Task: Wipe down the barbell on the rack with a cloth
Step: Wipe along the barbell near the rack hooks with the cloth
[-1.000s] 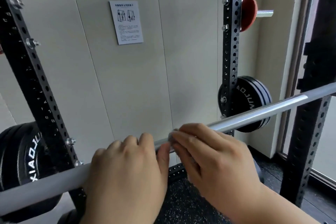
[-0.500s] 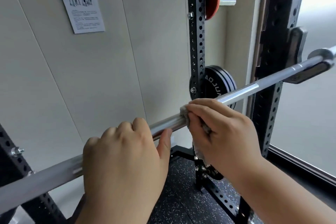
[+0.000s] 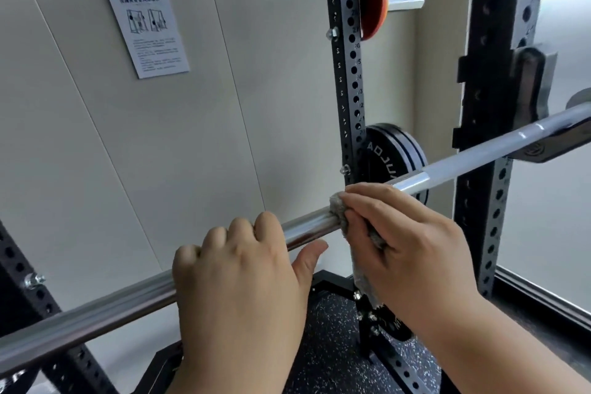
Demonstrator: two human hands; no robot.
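Barbell: the shiny barbell (image 3: 307,227) runs across the view, low at 8 o'clock and high at 2 o'clock. Its far end sits on a hook (image 3: 527,96) of the black rack (image 3: 489,137) at 2 o'clock.
Left hand: the left hand (image 3: 243,285) lies over the bar near the middle, at 6 o'clock. Its fingers (image 3: 240,233) are curled over the top, close together. The thumb sticks out to the side under the bar.
Right hand: the right hand (image 3: 406,253) is just beside the left one, toward 3 o'clock. Its fingers (image 3: 367,201) are pressed together and squeeze the cloth around the bar.
Cloth: the grey fuzzy cloth (image 3: 342,211) is wrapped on the bar under the right hand. One end hangs down below the bar.
Rack post: a black post with holes (image 3: 348,73) stands behind the bar at 12 o'clock.
Weights: black round plates (image 3: 393,157) hang on the post behind the bar. A red plate (image 3: 372,3) sits higher, at 1 o'clock.
Wall: a white paper sign (image 3: 148,33) is stuck on the wall at 11 o'clock.
Floor: dark speckled floor (image 3: 332,345) shows below the hands.
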